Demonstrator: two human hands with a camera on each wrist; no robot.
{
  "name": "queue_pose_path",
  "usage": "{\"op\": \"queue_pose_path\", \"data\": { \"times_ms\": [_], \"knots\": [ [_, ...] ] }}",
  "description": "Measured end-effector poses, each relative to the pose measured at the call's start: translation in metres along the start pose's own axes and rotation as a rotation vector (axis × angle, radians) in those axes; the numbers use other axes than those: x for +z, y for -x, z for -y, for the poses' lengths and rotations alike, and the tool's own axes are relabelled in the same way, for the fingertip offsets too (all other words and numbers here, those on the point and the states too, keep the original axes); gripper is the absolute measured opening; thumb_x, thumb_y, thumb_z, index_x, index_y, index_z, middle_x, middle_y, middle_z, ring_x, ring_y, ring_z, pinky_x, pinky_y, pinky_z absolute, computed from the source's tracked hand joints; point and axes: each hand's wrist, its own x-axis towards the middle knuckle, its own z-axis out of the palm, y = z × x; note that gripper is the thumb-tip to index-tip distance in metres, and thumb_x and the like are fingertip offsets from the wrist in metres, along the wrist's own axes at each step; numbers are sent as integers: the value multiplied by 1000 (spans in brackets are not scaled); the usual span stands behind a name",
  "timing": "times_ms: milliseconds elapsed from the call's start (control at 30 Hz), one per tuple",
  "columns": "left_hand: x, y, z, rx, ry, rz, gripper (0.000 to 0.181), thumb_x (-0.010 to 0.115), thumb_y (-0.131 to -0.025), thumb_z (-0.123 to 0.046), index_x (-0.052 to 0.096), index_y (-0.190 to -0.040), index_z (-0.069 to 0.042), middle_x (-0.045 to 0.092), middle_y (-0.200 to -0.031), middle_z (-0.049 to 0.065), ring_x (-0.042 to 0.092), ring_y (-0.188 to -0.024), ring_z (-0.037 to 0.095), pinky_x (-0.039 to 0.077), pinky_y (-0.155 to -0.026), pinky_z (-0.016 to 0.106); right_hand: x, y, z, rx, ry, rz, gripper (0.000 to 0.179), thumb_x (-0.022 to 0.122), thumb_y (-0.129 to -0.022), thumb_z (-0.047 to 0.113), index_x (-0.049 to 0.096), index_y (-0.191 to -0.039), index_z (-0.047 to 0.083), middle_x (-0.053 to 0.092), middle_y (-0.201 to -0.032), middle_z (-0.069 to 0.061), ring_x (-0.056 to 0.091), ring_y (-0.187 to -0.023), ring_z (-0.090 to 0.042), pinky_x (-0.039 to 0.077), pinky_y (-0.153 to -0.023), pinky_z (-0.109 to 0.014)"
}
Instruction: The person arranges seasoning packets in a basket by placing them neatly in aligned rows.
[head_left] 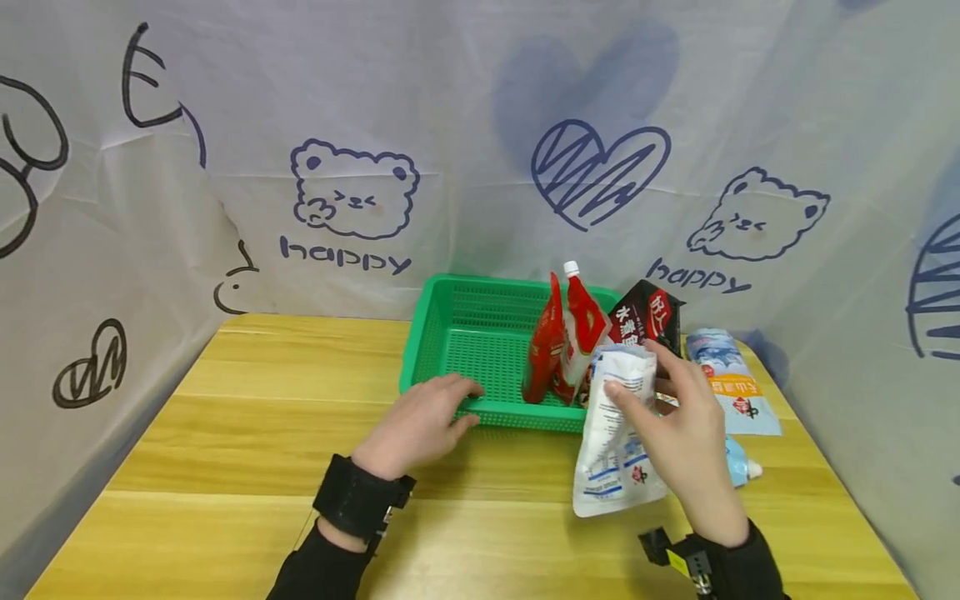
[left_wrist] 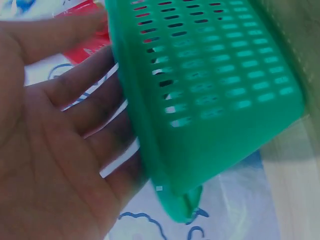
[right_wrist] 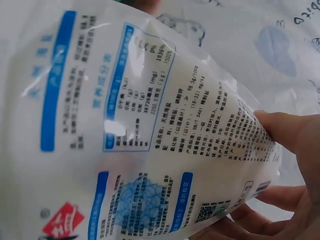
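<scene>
My right hand [head_left: 686, 425] pinches a white bag of salt [head_left: 611, 450] near its top edge, thumb on the near face. The bag hangs tilted at the front right of a green plastic basket [head_left: 416, 350]. Its printed back fills the right wrist view. Over the basket's front rim lie the fingers of my left hand [head_left: 416, 421]; in the left wrist view they extend fairly straight along the rim. Inside the basket stand a red packet [head_left: 542, 354] and a red spout pouch [head_left: 588, 321] with a white cap. A black packet [head_left: 630, 321] leans at its right end.
Right of the basket, a blue-and-white bag [head_left: 735, 375] with an orange band lies on the wooden table [head_left: 225, 467]. Partly behind my right hand is a light-blue pouch [head_left: 737, 460] with a white cap. Drawn-on white cloth [head_left: 465, 125] hangs behind the table and at its sides.
</scene>
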Motion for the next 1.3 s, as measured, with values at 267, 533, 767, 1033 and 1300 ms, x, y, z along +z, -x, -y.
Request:
{"op": "queue_pose_path", "data": {
  "times_ms": [267, 533, 767, 1033, 1300],
  "knots": [
    [-8, -1, -22, -28, 168, 70, 85, 81, -86, -58, 52, -149, -10, 60, -144, 5, 59, -128, 24, 52, -106, 43, 42, -3, 21, 32, -283, 2, 61, 82, -91, 12, 53, -143, 3, 53, -124, -14, 62, -103, -25, 55, -75, -13],
    [-4, -4, -27, 42, 309, 68, 76, 81, -91, -43, 46, -150, -11, 70, -121, 3, 68, -99, 13, 59, -79, 30, 70, 6, 33, 54, -519, 24, 55, 76, -94, 2, 46, -140, -2, 53, -132, -13, 65, -106, -18, 55, -79, -20],
    [-4, -3, -26, 148, 239, -24, 47, 78, -94, -13, 59, -136, -5, 74, -113, 7, 71, -93, 15, 61, -80, 31, 76, 8, 37, 48, -585, 95, 60, 74, -94, -1, 40, -143, -4, 46, -139, -15, 65, -110, -17, 58, -82, -21],
    [-16, 4, -19, 225, 221, -126, 49, 70, -94, 3, 56, -141, -1, 73, -122, 13, 73, -101, 21, 62, -86, 36, 73, 5, 41, -37, -604, 122, 69, 77, -89, -8, 42, -147, -1, 49, -141, -16, 65, -114, -14, 57, -92, -21],
    [-30, 11, -13, 354, 112, -358, 53, 73, -88, 12, 61, -137, -3, 71, -128, 13, 73, -110, 27, 60, -93, 39, 68, 5, 38, -171, -635, 177, 61, 67, -103, 30, 42, -151, 2, 49, -147, -19, 60, -124, -14, 54, -96, -20]
  ]
}}
